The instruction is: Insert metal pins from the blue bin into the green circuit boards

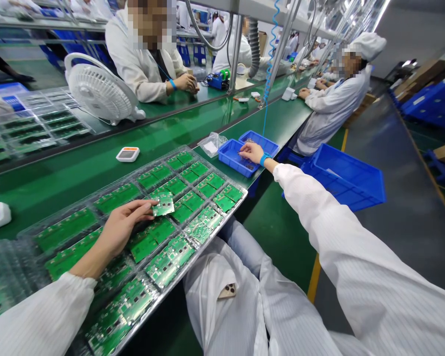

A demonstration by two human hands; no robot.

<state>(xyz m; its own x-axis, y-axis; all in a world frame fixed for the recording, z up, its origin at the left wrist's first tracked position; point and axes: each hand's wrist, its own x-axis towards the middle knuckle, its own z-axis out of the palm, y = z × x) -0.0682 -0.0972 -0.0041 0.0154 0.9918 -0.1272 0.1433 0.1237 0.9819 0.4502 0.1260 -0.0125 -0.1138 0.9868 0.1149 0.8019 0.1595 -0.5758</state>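
Note:
My left hand pinches a small green circuit board by its left edge, above a clear plastic tray. Rows of green circuit boards lie in the tray's compartments. Some near-side boards show dark chips and shiny pads. Out to the right, my right hand is over a blue bin holding small dark parts. Its fingertips are drawn together at the bin; whatever is between them is too small to name. A blue wrist band circles my right wrist.
A second blue bin and a clear plastic bag adjoin the first bin. White-and-orange devices lie on the green bench. Beyond stand a white fan and co-workers in white coats. A blue crate is at right.

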